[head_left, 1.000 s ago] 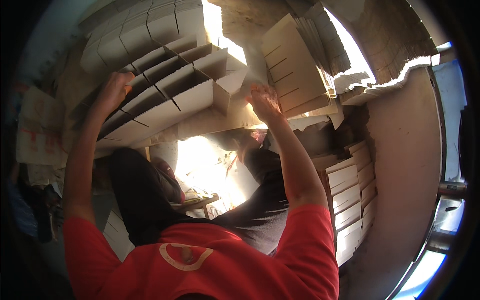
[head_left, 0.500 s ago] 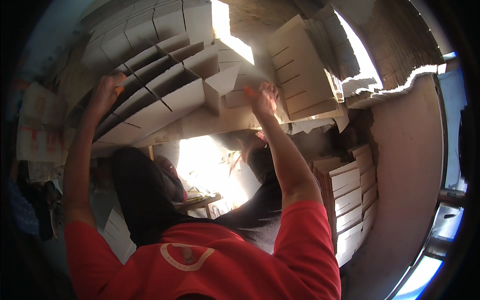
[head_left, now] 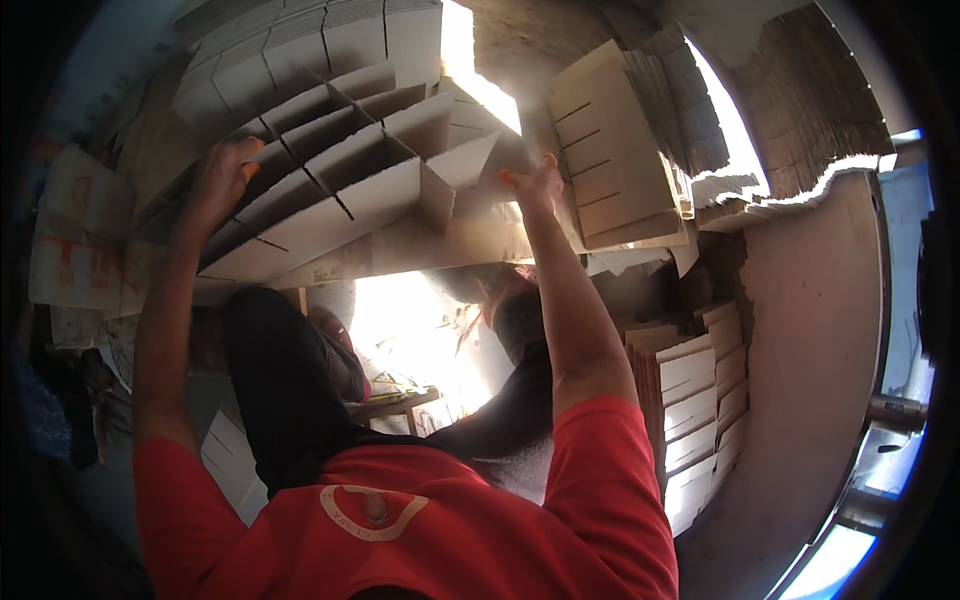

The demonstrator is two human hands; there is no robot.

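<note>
A cardboard divider grid of interlocked slotted strips stands on the wooden work surface, its cells facing up. Curled at the grid's left side is my left hand, with orange coverings on its fingertips; it appears to grip a strip there, though the contact is partly hidden. My right hand is just past the grid's right end, thumb and fingers apart, with nothing visible in it. Close to its right lies a stack of flat slotted cardboard strips.
More slotted cardboard is piled behind the grid. Tall cardboard stacks stand at the far right, and another bundle sits low on the right. A printed carton is at the left. My knees are beneath the surface's front edge.
My right hand has shifted slightly right, away from the grid's end. My left hand stays at the grid's left side. The whole view has shifted slightly.
</note>
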